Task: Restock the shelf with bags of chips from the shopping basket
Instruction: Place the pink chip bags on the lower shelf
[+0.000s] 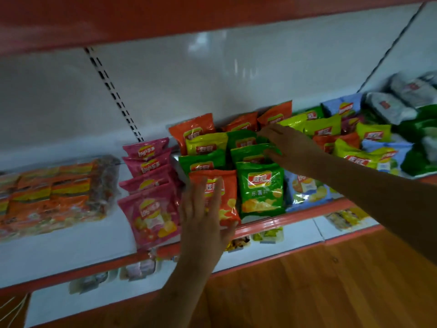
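Orange bag (221,197) stood upright at the shelf's (283,217) front edge, left hand (203,209) flat against its face, fingers straight. Right hand (287,144) reached further back, fingers curled on a green bag (254,153) top. Basket wasn't in view

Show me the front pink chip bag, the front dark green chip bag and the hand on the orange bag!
Front pink chip bag (151,216): head view, bag's middle.
Front dark green chip bag (261,189): head view, front panel.
Left hand (203,216): head view, back of hand.
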A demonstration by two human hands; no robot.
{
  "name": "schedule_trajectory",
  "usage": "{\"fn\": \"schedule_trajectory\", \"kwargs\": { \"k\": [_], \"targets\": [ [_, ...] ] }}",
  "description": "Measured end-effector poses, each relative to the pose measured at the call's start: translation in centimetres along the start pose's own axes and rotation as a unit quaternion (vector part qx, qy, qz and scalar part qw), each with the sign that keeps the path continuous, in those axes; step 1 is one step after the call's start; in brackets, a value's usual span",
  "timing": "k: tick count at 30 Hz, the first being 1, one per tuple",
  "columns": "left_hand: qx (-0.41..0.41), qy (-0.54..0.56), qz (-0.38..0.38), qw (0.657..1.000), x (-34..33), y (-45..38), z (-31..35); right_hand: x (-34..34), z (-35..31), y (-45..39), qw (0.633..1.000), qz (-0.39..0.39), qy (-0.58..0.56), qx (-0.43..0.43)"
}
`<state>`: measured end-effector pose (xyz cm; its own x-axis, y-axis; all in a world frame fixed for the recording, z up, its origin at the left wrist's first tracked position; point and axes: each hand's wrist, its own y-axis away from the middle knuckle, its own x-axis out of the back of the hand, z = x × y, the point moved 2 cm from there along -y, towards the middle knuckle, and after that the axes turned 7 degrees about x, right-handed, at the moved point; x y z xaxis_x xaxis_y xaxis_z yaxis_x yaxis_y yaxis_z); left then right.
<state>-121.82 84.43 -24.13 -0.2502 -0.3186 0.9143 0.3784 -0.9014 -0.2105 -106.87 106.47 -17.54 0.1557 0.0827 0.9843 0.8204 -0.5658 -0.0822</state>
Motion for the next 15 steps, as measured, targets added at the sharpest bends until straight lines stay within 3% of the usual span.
{"fn": "schedule_trajectory", "kwargs": {
  "k": [3,7,11,15],
  "targets": [
    [-0.036,-0.078,-0.039,0.996,-3.5,-2.0,1.8,-0.6,1.7,0.4,0.992,-0.118,-0.032,-0.015],
    [0.044,-0.085,-0.034,0.995,-5.5,-3.2,1.1,-3.0,0.7,-0.6,0.972,-0.188,0.122,0.070],
    [0.063,-0.068,-0.005,0.996,-6.5,-3.7,0.9,-4.2,0.6,-1.4,0.976,-0.101,0.165,0.099],
    [0.073,-0.086,0.023,0.993,-6.5,-3.5,1.2,-4.9,1.0,-0.7,0.986,-0.022,0.130,0.105]
  ]
}}
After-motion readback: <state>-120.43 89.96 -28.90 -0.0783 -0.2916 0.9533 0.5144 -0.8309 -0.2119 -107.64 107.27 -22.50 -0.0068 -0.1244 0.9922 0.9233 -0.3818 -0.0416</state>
